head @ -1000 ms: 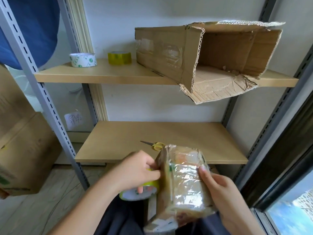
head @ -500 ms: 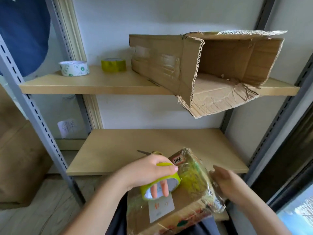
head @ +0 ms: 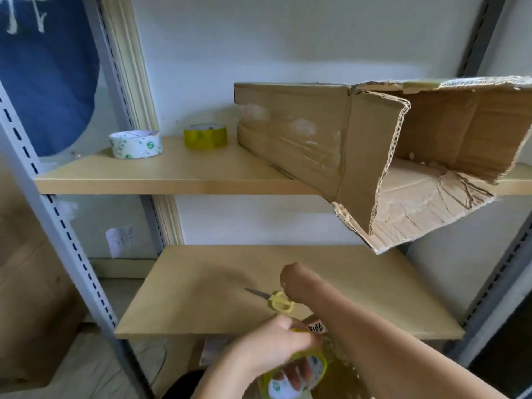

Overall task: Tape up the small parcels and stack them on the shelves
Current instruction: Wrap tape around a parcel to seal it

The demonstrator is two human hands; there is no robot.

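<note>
At the bottom edge, fingers [head: 298, 377] of the left hand [head: 276, 349] hooked through a yellow-green tape roll [head: 293, 378], gripping it above the taped parcel [head: 339, 367] on the lap. Right hand [head: 296, 282] reaching over the lower shelf [head: 374, 283] just beside the yellow-handled scissors [head: 277, 301]; fingers hidden behind the wrist, so cannot tell whether curled or loose. Likely going for the scissors. Risks: parcel unsupported and sliding off; a blind grab nudging the blades. Overhead, torn cardboard box [head: 374, 145] overhanging the upper shelf [head: 172, 175], easily bumped.
</note>
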